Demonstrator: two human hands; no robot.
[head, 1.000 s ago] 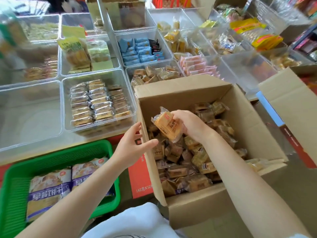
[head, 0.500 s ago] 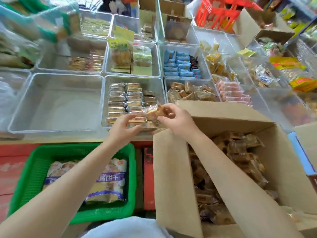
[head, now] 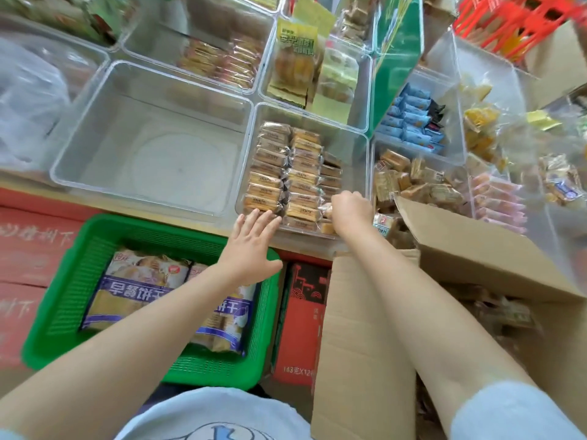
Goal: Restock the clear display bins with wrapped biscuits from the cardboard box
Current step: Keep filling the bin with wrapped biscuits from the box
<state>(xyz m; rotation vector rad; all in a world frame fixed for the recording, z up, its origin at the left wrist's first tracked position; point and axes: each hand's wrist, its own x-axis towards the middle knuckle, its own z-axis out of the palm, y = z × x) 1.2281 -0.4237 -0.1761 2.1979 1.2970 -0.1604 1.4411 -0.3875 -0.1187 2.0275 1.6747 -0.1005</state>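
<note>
A wrapped biscuit that sat pinched above the cardboard box a second ago is now at the near end of the clear display bin, carried there in the person's right hand. That hand is curled around the packet, knuckles up, holding it low against the bin's front wall; only a pale edge of wrapper shows to the left of the fingers, so whether the packet already rests on the stock beneath cannot be told. Just left of the grip, the neat rows of packets fill the bin's left and middle columns, while the column directly beyond the grip runs shorter and looks to be the one under filling.

The left hand, which half a second ago was helping steady the packet, now lies flat with fingers straight, the tips touching the bin's front wall at the left row, gripping nothing. Well left of both hands, a second clear bin holds no stock. Beneath the left forearm sits a green basket of larger bags.

Judged from this, one more biscuit is about to be set down, with plenty left in the box to the right of the grip.
</note>
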